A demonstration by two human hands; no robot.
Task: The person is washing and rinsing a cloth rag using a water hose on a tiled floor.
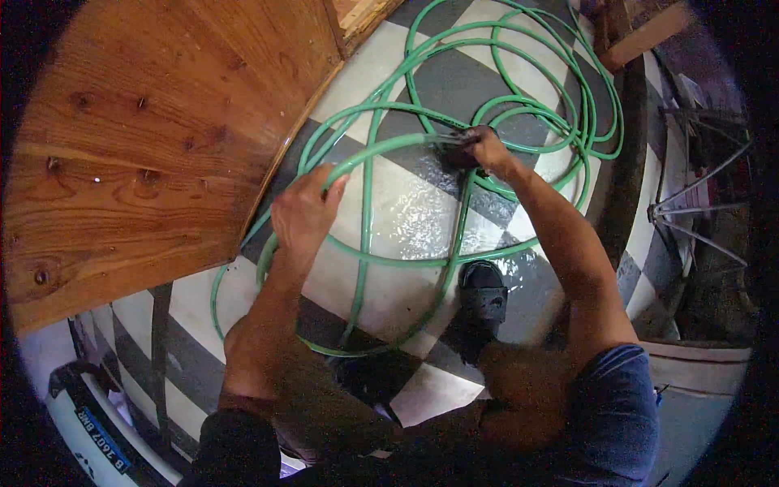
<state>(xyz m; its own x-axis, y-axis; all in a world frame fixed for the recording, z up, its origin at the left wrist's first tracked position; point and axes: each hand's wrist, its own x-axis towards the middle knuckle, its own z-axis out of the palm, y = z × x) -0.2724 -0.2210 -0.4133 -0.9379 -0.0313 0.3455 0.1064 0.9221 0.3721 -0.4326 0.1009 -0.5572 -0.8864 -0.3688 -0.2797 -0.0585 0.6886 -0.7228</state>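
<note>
My left hand (pixel 306 209) is closed round a green hose (pixel 388 147) a short way behind its end. From there the hose runs to the right. At its tip a clear, shiny streak, which looks like water, reaches a small dark object (pixel 462 157) at my right hand (pixel 487 152). My right fingers are curled at this dark object; its kind is too dark to tell. Below the hands, wet tiles (pixel 426 219) glisten.
Loose hose coils (pixel 596 122) spread over the black-and-white checkered floor (pixel 381 304). A wooden panel (pixel 162 138) stands at the left. My foot wears a dark slide sandal (pixel 484 294). Thin metal legs (pixel 698 207) stand at the right, and part of a white vehicle (pixel 105 430) shows lower left.
</note>
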